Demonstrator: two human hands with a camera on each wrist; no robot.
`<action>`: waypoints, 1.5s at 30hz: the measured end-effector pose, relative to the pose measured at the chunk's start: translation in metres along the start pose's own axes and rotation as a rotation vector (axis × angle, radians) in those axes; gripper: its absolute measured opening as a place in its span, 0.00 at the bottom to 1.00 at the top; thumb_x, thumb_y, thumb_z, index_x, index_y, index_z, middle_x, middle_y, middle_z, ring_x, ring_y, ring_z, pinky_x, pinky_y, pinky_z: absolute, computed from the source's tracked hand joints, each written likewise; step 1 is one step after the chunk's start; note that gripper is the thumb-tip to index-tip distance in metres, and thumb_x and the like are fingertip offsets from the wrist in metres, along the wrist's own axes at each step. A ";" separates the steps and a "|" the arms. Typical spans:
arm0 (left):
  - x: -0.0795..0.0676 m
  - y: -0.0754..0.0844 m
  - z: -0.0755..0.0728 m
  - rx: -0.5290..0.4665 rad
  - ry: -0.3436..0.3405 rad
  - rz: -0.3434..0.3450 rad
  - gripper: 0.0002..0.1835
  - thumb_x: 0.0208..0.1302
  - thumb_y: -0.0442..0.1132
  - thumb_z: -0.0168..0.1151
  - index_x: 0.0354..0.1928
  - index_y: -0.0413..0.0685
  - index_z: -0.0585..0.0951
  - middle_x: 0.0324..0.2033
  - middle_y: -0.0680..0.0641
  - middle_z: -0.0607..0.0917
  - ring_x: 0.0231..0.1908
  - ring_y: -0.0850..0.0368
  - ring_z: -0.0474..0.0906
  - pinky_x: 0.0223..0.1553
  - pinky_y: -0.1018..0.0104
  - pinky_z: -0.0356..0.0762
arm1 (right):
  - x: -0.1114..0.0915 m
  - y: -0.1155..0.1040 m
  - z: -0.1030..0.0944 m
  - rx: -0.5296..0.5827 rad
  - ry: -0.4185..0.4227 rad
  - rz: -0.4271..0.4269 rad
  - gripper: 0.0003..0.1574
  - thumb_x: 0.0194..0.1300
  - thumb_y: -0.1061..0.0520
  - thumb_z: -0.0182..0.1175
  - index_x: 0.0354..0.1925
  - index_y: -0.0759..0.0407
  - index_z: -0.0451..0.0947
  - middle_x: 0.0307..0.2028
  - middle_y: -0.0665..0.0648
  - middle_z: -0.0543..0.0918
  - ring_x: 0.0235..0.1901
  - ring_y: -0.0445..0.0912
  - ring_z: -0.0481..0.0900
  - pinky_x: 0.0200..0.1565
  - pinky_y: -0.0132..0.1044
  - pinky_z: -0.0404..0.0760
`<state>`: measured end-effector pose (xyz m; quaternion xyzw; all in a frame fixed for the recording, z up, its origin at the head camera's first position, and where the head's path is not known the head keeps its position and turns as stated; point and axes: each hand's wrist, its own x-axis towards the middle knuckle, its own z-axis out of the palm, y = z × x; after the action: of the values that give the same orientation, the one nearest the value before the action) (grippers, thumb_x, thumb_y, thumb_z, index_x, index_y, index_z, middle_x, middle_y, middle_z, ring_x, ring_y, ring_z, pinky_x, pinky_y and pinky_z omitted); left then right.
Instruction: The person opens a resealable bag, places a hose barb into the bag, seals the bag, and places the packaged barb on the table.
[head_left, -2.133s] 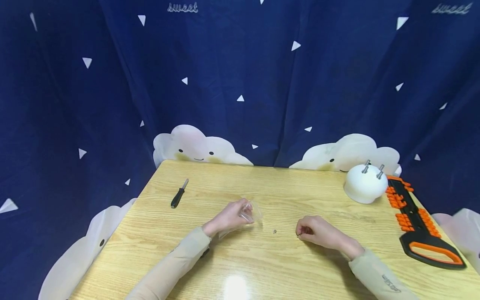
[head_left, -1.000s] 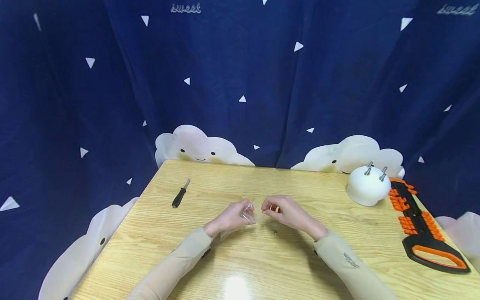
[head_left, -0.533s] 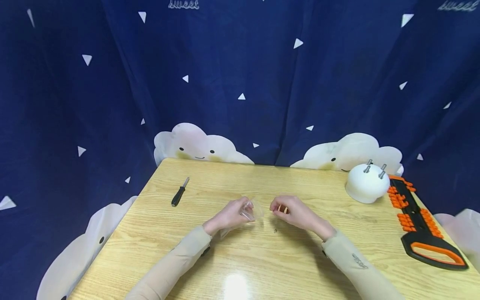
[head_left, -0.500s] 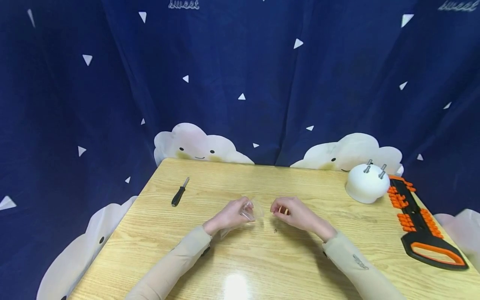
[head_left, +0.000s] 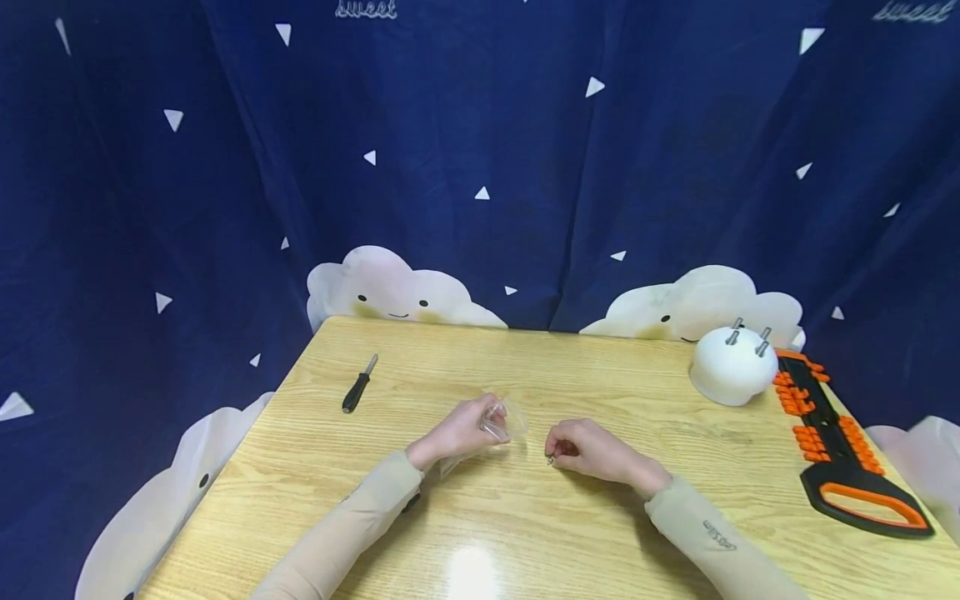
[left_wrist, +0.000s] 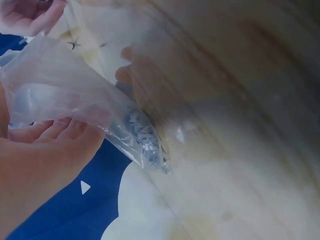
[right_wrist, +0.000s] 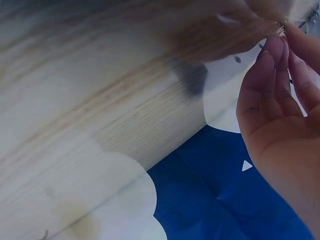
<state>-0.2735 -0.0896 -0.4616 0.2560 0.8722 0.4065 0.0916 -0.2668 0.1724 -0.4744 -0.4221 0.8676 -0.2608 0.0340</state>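
Observation:
My left hand [head_left: 468, 429] grips a clear plastic bag [head_left: 517, 421] by its top, with the mouth turned toward the right hand. In the left wrist view the bag [left_wrist: 65, 85] hangs over the table, and several small metal parts [left_wrist: 142, 132] lie in its lower corner. My right hand [head_left: 592, 450] is low over the table, right of the bag. Its thumb and fingertips pinch a small shiny metal piece [head_left: 551, 460], which also shows as a bright metal piece [right_wrist: 282, 31] between the fingertips in the right wrist view.
A black-handled screwdriver [head_left: 358, 390] lies at the back left of the wooden table [head_left: 450, 358]. At the back right stands a white round base [head_left: 727, 371] with metal posts on top. Beside it lies a black rack with orange clips [head_left: 832, 442]. A blue curtain [head_left: 480, 125] hangs behind.
My right hand came left to the bag mouth with a tiny bright piece, drew back, then came down to the metal piece on the table and took hold of it. The left hand stayed with the bag.

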 end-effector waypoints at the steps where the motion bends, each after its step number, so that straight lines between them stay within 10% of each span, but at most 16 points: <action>1: 0.000 0.000 0.000 0.004 0.002 0.002 0.19 0.59 0.32 0.69 0.51 0.36 0.76 0.46 0.40 0.85 0.46 0.51 0.83 0.52 0.61 0.83 | 0.000 0.000 0.000 -0.002 0.002 0.000 0.05 0.60 0.64 0.68 0.34 0.57 0.81 0.29 0.48 0.81 0.29 0.34 0.72 0.31 0.27 0.77; 24: 0.000 -0.004 0.001 0.030 0.009 0.032 0.20 0.58 0.32 0.69 0.51 0.34 0.76 0.44 0.39 0.86 0.44 0.50 0.84 0.51 0.61 0.84 | 0.028 -0.016 -0.023 -0.030 0.215 -0.011 0.02 0.65 0.62 0.64 0.34 0.57 0.80 0.30 0.49 0.84 0.29 0.33 0.77 0.33 0.30 0.82; 45: 0.002 -0.003 0.001 0.026 -0.001 0.033 0.20 0.59 0.34 0.69 0.51 0.35 0.75 0.44 0.39 0.86 0.43 0.51 0.85 0.49 0.65 0.84 | 0.044 -0.036 -0.027 0.024 0.193 0.004 0.06 0.64 0.65 0.64 0.35 0.54 0.81 0.30 0.48 0.84 0.29 0.33 0.77 0.32 0.27 0.80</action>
<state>-0.2762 -0.0894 -0.4639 0.2718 0.8731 0.3963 0.0818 -0.2774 0.1324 -0.4268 -0.3928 0.8644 -0.3106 -0.0443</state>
